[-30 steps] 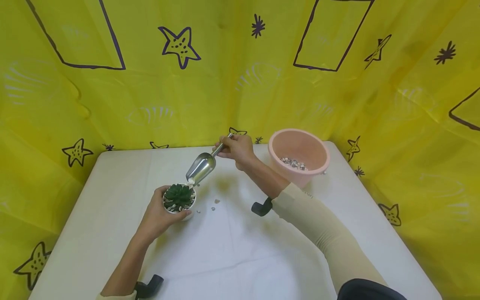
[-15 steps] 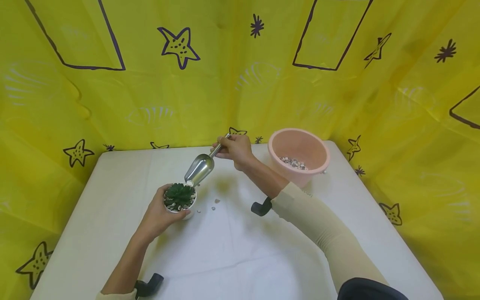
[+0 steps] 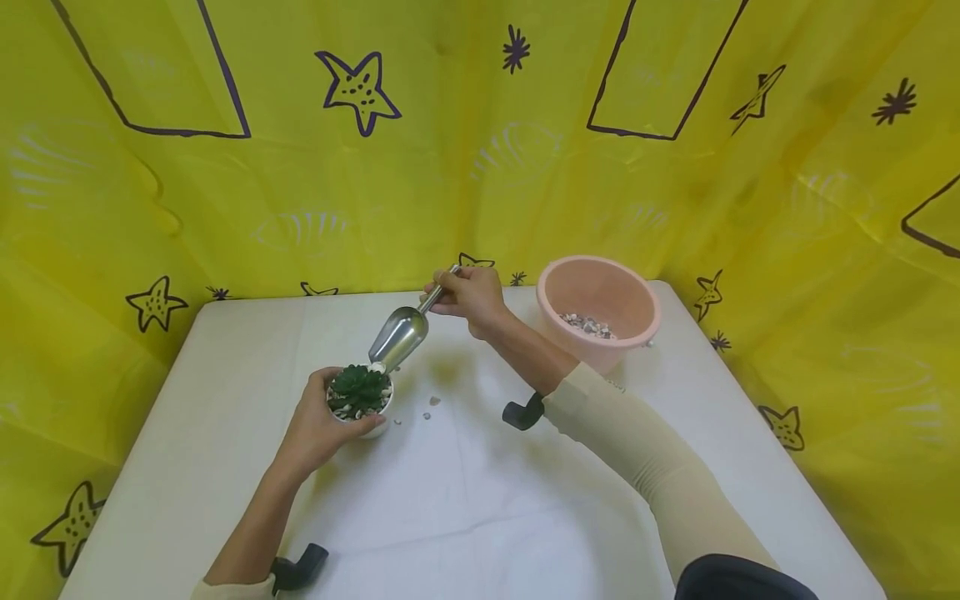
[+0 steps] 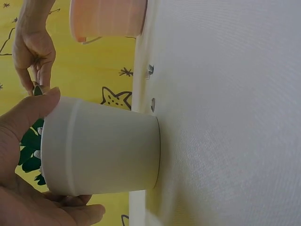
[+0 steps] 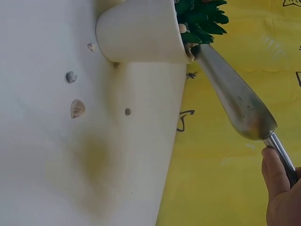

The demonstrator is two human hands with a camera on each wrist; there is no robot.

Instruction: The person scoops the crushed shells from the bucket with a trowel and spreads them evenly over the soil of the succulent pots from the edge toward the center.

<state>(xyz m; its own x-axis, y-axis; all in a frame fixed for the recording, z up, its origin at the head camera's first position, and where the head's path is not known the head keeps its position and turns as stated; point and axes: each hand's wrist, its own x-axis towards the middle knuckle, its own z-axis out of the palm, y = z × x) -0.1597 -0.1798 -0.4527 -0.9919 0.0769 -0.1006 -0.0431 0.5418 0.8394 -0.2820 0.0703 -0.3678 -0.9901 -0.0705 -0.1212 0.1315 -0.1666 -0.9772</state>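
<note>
A white pot holds a green succulent with small shells and stones around it. My left hand grips this pot near its rim, thumb on the near side and fingers round the far side. By its handle, my right hand holds a metal scoop tilted down to the left. The scoop's lip meets the pot's rim, beside the succulent, with some pale pieces at its mouth. In the right wrist view the scoop slants from the plant to my fingers.
A pink tub with small shells and stones in it stands at the back right of the white table. Several loose bits lie right of the pot, among them a ribbed shell. A yellow patterned curtain hangs behind.
The scoop and my right hand have shifted very slightly left, with the scoop's lip staying at the pot's rim. My left hand keeps its grip on the pot.
</note>
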